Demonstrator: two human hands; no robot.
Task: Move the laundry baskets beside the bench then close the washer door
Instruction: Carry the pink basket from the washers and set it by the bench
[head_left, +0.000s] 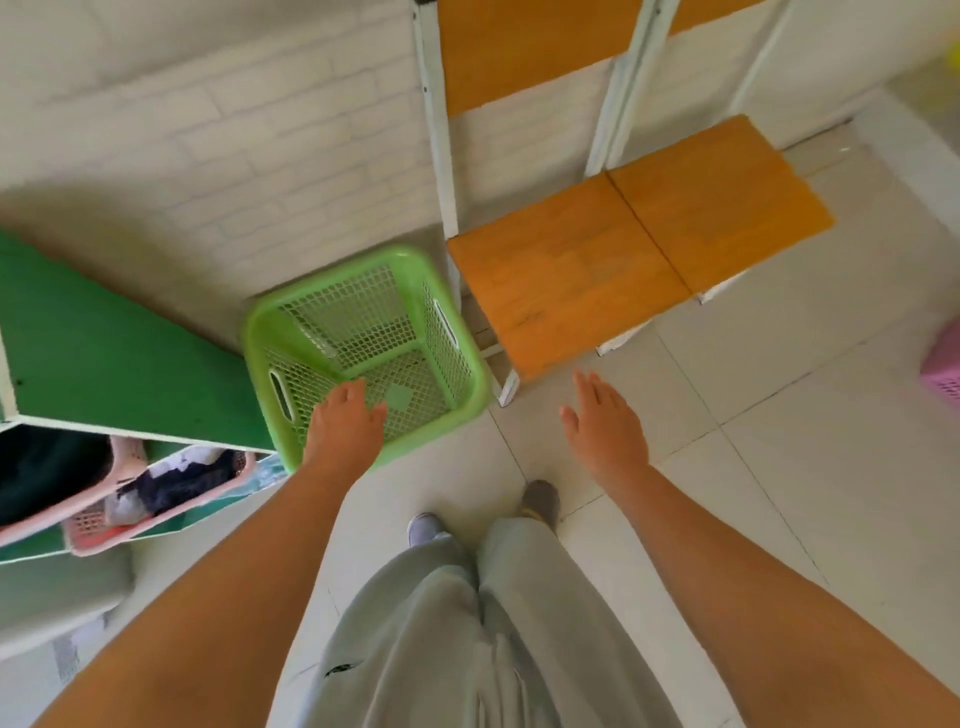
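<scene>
An empty light-green mesh laundry basket (363, 343) stands on the tiled floor against the brick wall, just left of the orange bench (613, 260) with its white frame. My left hand (345, 423) hovers over the basket's near rim, fingers apart, holding nothing. My right hand (605, 426) is spread flat above the floor in front of the bench's near corner, also empty. A pink basket (156, 499) with dark and white clothes sits inside the green shelf unit at the left. No washer is in view.
A green cabinet (104, 348) with a white edge stands left of the green basket. A corner of another pink basket (945, 369) shows at the right edge. My legs and shoes (540, 501) are on the pale tiles below the hands.
</scene>
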